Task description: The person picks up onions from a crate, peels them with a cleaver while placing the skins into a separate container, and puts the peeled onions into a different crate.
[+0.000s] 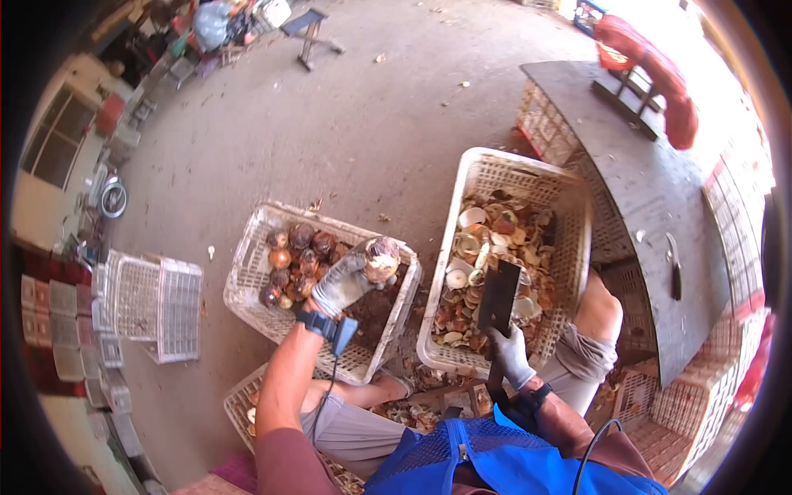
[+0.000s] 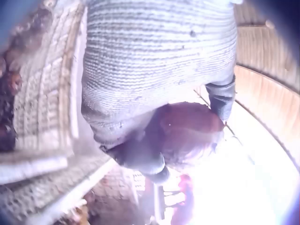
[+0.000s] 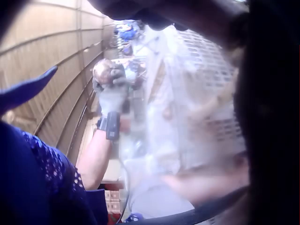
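My gloved left hand (image 1: 345, 282) grips a round brown-purple bulb-like vegetable (image 1: 382, 259), its top pale in places. The fingers wrap its sides in the left wrist view, where the vegetable (image 2: 190, 131) looks dark red. Under this hand is a white crate (image 1: 247, 239) with several similar reddish-brown vegetables (image 1: 304, 256) heaped at its left side. My gloved right hand (image 1: 513, 356) holds a cleaver (image 1: 499, 297) by its handle, its broad dark blade over a second white crate (image 1: 474, 165). Pale peelings and cut pieces (image 1: 470, 247) fill that crate.
To the right stands a dark tabletop (image 1: 627, 198) on crates, bearing a knife (image 1: 675, 268) and a red-covered rack (image 1: 648, 66). Stacked white crates (image 1: 157, 305) sit on the floor at left. A small stool (image 1: 309, 33) stands farther back. My knees flank the peelings crate.
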Demonstrator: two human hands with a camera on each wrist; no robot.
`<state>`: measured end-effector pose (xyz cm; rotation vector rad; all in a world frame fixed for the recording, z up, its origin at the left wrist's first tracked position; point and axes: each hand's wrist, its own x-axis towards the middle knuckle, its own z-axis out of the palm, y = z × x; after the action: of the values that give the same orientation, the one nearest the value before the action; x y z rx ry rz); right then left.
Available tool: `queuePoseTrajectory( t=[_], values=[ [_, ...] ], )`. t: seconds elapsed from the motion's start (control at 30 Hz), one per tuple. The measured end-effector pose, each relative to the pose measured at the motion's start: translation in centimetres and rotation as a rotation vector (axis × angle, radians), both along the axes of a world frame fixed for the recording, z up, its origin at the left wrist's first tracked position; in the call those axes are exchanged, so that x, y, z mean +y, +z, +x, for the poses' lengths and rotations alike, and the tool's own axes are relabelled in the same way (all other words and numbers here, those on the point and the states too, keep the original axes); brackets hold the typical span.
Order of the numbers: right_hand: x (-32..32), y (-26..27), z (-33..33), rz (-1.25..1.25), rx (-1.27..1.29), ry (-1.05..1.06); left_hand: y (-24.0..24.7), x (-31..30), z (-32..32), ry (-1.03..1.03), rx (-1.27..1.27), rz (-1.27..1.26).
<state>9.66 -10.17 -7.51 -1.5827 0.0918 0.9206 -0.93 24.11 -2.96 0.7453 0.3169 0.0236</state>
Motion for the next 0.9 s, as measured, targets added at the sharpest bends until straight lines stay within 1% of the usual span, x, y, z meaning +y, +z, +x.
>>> queuePoseTrajectory(
  t=[0.03, 0.07, 0.1, 0.17, 0.2, 0.23, 0.27, 0.3, 0.33, 0.4, 0.47, 0.5, 0.57, 0.63, 0.7, 0.73, 0.77, 0.8, 0.83, 0.87, 0.9],
  values=[
    [-0.4, 0.6, -0.3, -0.006, -0.118, 0.000, 1.2, -1.7, 0.3, -0.032, -0.060, -0.028],
    [-1.1, -0.5, -0.7, -0.046, -0.428, 0.057, 1.1, -3.5, 0.4, 0.000, -0.067, -0.017],
    [-1.7, 1.2, -0.5, -0.137, -0.705, 0.180, 3.5, -6.6, 0.9, 0.060, -0.057, 0.032],
    [-1.3, 7.9, -0.2, 0.069, -1.030, 0.174, 5.1, -11.3, 1.3, 0.140, -0.088, 0.127],
    [-1.7, 9.5, -0.1, 0.078, -1.148, 0.228, 0.5, -12.0, 0.8, 0.148, -0.120, 0.334],
    [-2.2, 10.8, 0.1, 0.084, -1.266, 0.287, 0.9, -13.0, 0.5, 0.031, -0.096, 0.249],
    [-2.6, 11.8, 0.2, 0.093, -1.326, 0.341, 1.3, -13.9, 0.2, -0.085, -0.065, 0.171],
    [-3.0, 12.2, 0.2, 0.031, -1.429, 0.382, 1.4, -15.6, -0.1, -0.105, -0.056, 0.120],
    [-3.4, 12.5, 0.2, -0.028, -1.495, 0.398, 1.6, -17.1, -0.3, -0.104, -0.058, 0.105],
    [-4.4, 13.0, 0.1, -0.104, -1.607, 0.400, 2.2, -19.0, -0.8, -0.035, -0.079, 0.174],
    [-5.2, 13.2, 0.1, -0.143, -1.703, 0.361, 3.1, -19.8, -0.8, 0.033, -0.100, 0.323],
    [-5.7, 13.1, 0.2, -0.186, -1.733, 0.384, 3.7, -20.0, -0.7, 0.061, -0.107, 0.416],
    [-6.5, 12.7, 0.3, -0.268, -1.788, 0.434, 4.9, -20.1, -0.5, 0.110, -0.129, 0.654],
    [-7.1, 12.7, 0.4, -0.254, -1.738, 0.426, 6.0, -20.0, -0.6, 0.166, -0.169, 0.987],
    [-7.2, 11.4, 0.5, -0.262, -1.704, 0.390, 6.9, -20.1, -0.4, 0.242, -0.225, 1.353],
    [-7.1, 10.4, 0.7, -0.266, -1.640, 0.374, 7.1, -20.2, -0.2, 0.264, -0.217, 1.436],
    [-7.1, 9.7, 0.8, -0.275, -1.518, 0.386, 7.3, -20.4, 0.1, 0.260, -0.167, 1.419],
    [-7.1, 9.4, 1.4, -0.411, -1.372, 0.477, 7.5, -21.2, 0.5, 0.235, -0.057, 1.279],
    [-7.1, 9.0, 2.3, -0.542, -1.219, 0.562, 8.5, -21.3, 0.0, 0.150, 0.186, 0.728],
    [-7.0, 6.6, 3.1, -0.513, -1.189, 0.468, 8.2, -21.4, -0.5, 0.145, 0.120, 0.548],
    [-7.1, 6.5, 3.3, -0.461, -1.172, 0.397, 7.7, -21.4, -0.8, 0.139, 0.051, 0.371]
  ],
)
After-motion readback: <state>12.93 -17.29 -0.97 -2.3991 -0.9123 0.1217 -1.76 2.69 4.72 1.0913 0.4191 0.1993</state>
